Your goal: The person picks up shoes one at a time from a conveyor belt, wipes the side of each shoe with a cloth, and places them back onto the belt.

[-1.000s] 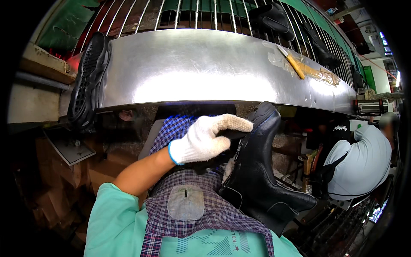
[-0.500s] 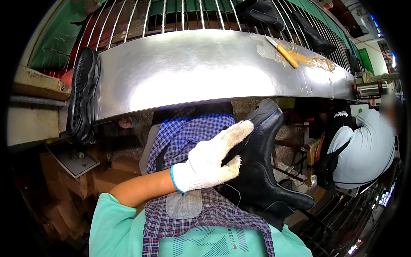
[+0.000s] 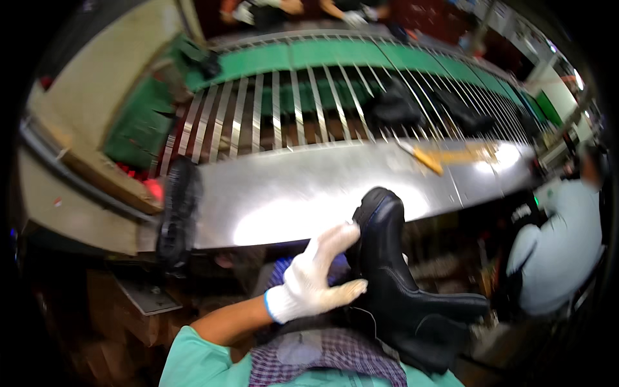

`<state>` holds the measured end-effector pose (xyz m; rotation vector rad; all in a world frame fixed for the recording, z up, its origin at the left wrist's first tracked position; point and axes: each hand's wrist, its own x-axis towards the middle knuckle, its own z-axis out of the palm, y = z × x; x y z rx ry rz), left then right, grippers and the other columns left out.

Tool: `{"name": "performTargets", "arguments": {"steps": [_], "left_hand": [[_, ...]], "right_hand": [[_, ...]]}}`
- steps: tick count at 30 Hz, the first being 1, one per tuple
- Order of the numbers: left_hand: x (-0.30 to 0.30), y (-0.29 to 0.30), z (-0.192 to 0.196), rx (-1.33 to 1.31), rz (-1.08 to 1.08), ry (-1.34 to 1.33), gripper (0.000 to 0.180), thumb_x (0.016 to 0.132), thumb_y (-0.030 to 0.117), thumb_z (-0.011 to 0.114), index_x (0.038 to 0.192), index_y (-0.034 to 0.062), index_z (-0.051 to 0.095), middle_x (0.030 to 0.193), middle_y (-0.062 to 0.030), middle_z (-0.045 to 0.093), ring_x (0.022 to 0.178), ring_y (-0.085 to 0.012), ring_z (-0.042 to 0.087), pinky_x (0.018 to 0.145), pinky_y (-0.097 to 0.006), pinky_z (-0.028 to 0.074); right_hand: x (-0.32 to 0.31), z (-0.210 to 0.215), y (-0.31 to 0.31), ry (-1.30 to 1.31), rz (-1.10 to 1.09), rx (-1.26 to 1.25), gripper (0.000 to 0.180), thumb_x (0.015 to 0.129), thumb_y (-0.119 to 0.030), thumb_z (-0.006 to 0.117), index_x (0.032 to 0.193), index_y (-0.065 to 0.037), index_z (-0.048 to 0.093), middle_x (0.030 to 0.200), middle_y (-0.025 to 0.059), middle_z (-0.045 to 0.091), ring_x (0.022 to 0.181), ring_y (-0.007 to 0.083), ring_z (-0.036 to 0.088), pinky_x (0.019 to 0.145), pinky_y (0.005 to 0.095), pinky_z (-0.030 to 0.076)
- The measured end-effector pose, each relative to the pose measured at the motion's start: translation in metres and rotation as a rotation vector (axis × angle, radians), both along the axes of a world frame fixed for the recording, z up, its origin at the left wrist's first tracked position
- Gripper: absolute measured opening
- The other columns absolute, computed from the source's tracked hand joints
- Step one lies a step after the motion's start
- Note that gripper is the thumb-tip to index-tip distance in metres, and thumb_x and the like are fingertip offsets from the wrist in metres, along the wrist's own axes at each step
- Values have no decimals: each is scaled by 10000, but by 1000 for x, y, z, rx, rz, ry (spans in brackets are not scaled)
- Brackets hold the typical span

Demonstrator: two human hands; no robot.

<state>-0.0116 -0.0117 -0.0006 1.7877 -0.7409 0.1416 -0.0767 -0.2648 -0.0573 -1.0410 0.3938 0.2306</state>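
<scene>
Boot (image 3: 385, 258), one, black, and it sits just right of the grip, in front of the body, the toe covering part of the bench edge. Toe points away from the wearer, leaning a touch left; the foot's long axis runs back toward the body, then the shaft bends off to the right. And the left hand (image 3: 329, 271), in a white glove, has thumb and fingers spread wide, not clenched, tips at the boot's left edge; whether they press there, I cannot tell. Right hand: out of sight, its hold unknown, only a pale sliver by the boot's right edge, too small to name. Below the grip, one plaid apron (image 3: 342, 351), cut off by the lower edge. Beyond the grip, the steel bench (image 3: 303, 193), with one yellow-handled knife (image 3: 427, 161) ahead and right, one black sole (image 3: 177, 213) well left. Farther out, two dark boots, one (image 3: 394, 106) nearer, both blurred, on bars too many to count. Far right, one co-worker (image 3: 561, 238), bent forward; across the top, gloved hands (image 3: 354, 18), smeared and cut off.
</scene>
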Motion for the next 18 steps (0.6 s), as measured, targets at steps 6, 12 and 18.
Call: {"name": "performTargets", "arguments": {"steps": [6, 12, 18], "left_hand": [[117, 47, 38, 261, 11, 688, 1031, 844, 370, 921, 1651, -14, 408, 1557, -241, 560, 1431, -333, 553, 1240, -425, 415], [104, 77, 9, 97, -246, 692, 1129, 768, 458, 939, 1614, -72, 410, 1487, -240, 596, 1386, -332, 573, 1201, -422, 445], [60, 83, 8, 374, -205, 544, 1192, 691, 567, 935, 1600, -28, 446, 1440, -262, 608, 1362, -413, 584, 1175, -446, 463]], "right_hand": [[48, 78, 43, -144, 514, -915, 484, 1060, -404, 615, 1375, -38, 656, 1070, 243, 776, 969, 366, 761, 907, 421, 589], [10, 93, 75, -281, 642, -1133, 707, 971, -413, 744, 1526, -41, 511, 1159, 313, 754, 1059, 500, 748, 946, 542, 598], [-35, 74, 58, -257, 712, -999, 720, 895, -149, 743, 1543, 37, 491, 1260, 326, 718, 1117, 422, 756, 1000, 491, 600]]}}
